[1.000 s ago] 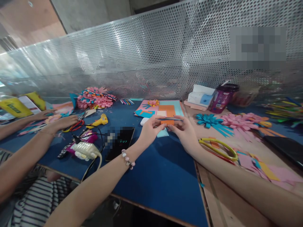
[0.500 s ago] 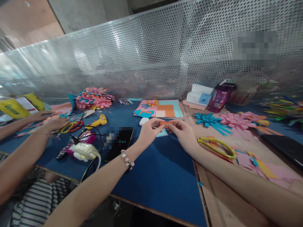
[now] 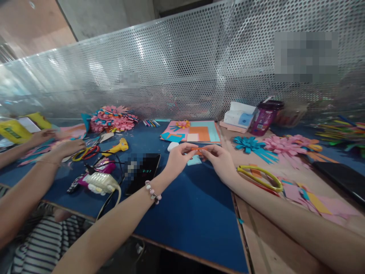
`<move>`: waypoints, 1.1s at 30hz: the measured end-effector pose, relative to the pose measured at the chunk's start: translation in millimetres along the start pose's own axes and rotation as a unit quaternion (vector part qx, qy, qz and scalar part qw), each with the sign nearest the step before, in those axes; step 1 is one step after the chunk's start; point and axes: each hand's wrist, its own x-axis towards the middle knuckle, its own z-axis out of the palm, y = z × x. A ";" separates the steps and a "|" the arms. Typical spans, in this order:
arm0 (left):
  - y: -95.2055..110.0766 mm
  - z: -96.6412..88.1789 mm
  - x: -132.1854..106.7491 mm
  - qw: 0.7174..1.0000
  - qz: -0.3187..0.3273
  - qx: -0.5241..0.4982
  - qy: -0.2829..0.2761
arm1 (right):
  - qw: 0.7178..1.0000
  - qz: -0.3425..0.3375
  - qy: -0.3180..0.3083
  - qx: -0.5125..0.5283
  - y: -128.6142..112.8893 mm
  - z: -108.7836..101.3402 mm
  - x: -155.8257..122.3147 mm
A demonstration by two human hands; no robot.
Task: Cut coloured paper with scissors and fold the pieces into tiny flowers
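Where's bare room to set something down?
Blue tabletop is bare between your left forearm and the brown board; a smaller patch lies between glue gun and coloured papers. Crowded: around the paper flowers on the board, and left of the lit phone.

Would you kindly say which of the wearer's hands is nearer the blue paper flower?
Right: the right hand is left of the blue paper flower; the left hand is farther left.

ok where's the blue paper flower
Head view, right side: the blue flower lies just left of the pink flowers, in front of the purple cup.
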 end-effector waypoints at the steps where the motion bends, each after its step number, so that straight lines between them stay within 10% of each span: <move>1: 0.5 0.1 0.0 1.000 -0.003 -0.003 -0.001 | 1.000 0.004 0.000 0.000 -0.1 -0.1 0.0; 33: -0.6 1.0 -0.6 0.999 -0.036 -0.027 0.022 | 0.998 0.032 -0.039 -0.028 -2.0 2.5 -1.1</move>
